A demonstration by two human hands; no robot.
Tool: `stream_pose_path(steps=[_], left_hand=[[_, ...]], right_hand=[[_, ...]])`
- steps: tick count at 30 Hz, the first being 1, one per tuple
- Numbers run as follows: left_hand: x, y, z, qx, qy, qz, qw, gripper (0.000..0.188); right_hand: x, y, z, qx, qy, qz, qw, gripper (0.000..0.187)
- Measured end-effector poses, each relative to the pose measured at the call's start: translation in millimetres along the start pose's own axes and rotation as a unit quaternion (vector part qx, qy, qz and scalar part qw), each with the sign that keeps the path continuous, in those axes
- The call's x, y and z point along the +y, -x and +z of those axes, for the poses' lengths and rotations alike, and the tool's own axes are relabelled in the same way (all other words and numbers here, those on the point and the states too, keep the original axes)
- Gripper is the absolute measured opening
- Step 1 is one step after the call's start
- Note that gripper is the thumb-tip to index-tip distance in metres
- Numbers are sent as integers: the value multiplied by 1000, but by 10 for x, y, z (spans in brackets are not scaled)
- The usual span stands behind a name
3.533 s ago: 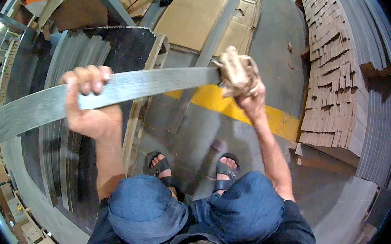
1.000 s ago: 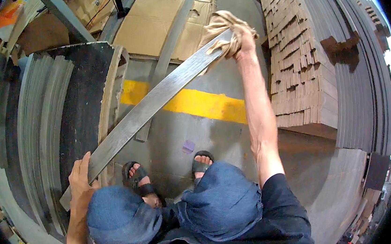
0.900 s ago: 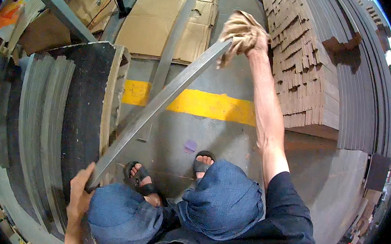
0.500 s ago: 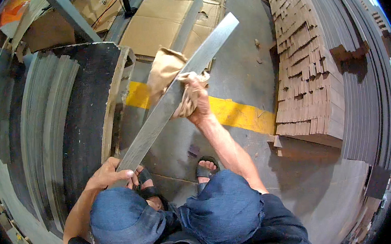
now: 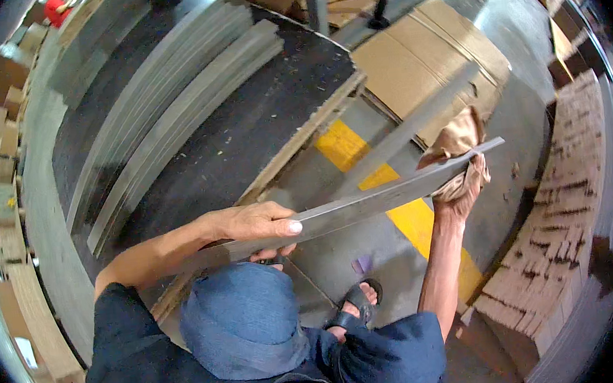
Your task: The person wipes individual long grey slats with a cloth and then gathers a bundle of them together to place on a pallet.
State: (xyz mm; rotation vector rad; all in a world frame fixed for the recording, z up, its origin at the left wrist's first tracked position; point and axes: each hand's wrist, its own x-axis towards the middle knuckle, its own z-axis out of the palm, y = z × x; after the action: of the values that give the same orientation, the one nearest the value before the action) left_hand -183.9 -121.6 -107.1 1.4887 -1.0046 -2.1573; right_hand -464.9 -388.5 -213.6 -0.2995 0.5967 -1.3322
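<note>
A long flat grey metal strip slants across in front of me, its far end up to the right. My left hand grips it near my knee, thumb on top and fingers underneath. Further along, my right hand is closed round the strip with a crumpled tan cloth wrapped about it. Part of the cloth stands up beyond the strip's edge. The strip's near end passes under my left forearm, where it is partly hidden.
Several grey strips lie in rows on a dark-topped bench to the left. Behind the held strip, another grey bar runs over a yellow floor line. Flattened cardboard lies beyond; stacked brown pieces stand at right.
My view has turned left toward the bench. The strip now lies flatter across my front. My left hand has slid or regripped further from its near end; the right still holds the cloth on it.
</note>
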Motion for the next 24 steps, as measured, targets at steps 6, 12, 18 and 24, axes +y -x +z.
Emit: stream_pose_path(steps=[6,12,18,24], left_hand=[[-190,665,-91,341,-382,178,840,57],[-683,1550,-364,632,-394,108,659,63],[-1034,1839,-999,693,-483,77,530,58],[-1356,1841,-1234,694,-434,77,570,56]], right_hand=[[-211,-36,-464,-8,137,163,977,41],[-67,-39,-1064,-70,450,125,881,36],[208,99,-1087,-45,401,152,902,39],[332,199,-930,-80,437,162,881,41]])
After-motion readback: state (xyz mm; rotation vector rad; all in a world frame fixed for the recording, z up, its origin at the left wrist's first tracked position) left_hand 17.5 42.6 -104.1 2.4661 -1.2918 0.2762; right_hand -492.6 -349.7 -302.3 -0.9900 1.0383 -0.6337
